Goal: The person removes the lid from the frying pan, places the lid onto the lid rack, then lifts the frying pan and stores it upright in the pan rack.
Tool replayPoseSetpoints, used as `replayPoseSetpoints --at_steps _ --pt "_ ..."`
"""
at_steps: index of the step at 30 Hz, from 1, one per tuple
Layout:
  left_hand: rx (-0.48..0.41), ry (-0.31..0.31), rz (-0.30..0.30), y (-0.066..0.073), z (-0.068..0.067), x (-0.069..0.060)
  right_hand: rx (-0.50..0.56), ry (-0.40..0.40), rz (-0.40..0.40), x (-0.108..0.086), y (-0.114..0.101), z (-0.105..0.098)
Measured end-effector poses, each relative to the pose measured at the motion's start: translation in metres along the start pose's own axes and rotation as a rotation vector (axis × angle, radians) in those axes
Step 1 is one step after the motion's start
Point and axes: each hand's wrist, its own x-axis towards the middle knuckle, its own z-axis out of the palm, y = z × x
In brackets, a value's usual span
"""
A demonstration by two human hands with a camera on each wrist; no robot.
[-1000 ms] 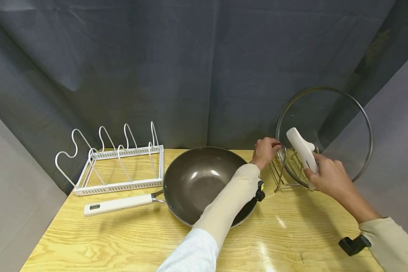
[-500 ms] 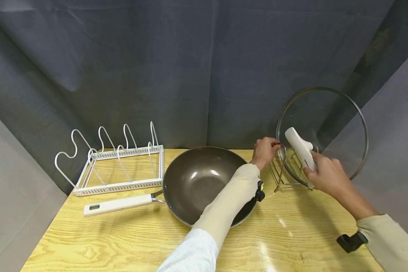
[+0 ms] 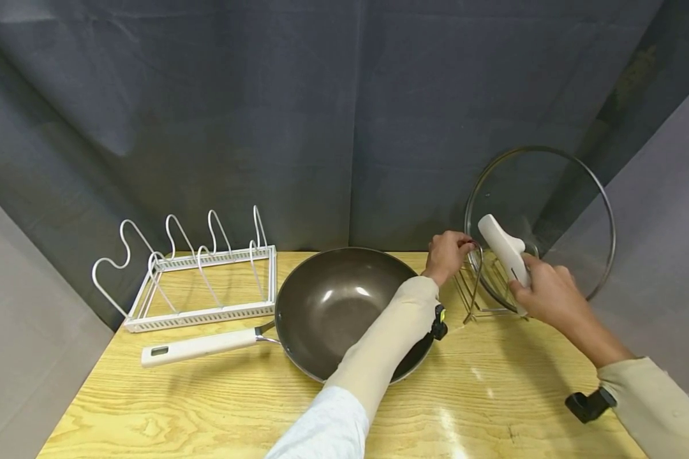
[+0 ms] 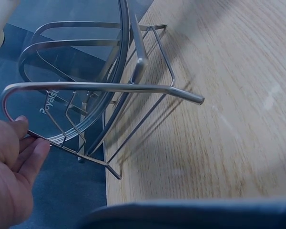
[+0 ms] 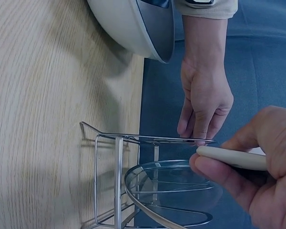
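On the right of the head view, a large round glass lid (image 3: 557, 204) with a metal rim stands on edge in a small metal wire rack (image 3: 478, 287). My right hand (image 3: 554, 293) grips the lid's white handle (image 3: 504, 247), thumb on one side and fingers on the other. My left hand (image 3: 444, 256) pinches the rack's end loop, and in the left wrist view its thumb and fingers meet on the wire (image 4: 100, 87). Seen from the right wrist, the lid's lower edge sits between the rack's wires, with my left hand (image 5: 207, 95) beyond.
A dark wok (image 3: 344, 306) with a white handle (image 3: 201, 346) lies mid-table under my left forearm. Behind its handle, at left, stands a white rack (image 3: 201, 312) with several wire loops. A dark curtain (image 3: 264, 127) hangs behind the wooden table (image 3: 207, 408).
The lid has shifted slightly to the left and turned a little, and my right hand has moved left with it. My left hand, the wire rack and the wok have stayed in place.
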Motion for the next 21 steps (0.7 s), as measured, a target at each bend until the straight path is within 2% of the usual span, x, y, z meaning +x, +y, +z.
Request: replayPoseSetpoints --at_steps 21 --pt "-0.040 -0.010 -0.008 -0.0032 0.0004 -0.0008 -0.021 -0.005 0.010 0.0038 0.0020 0.0036"
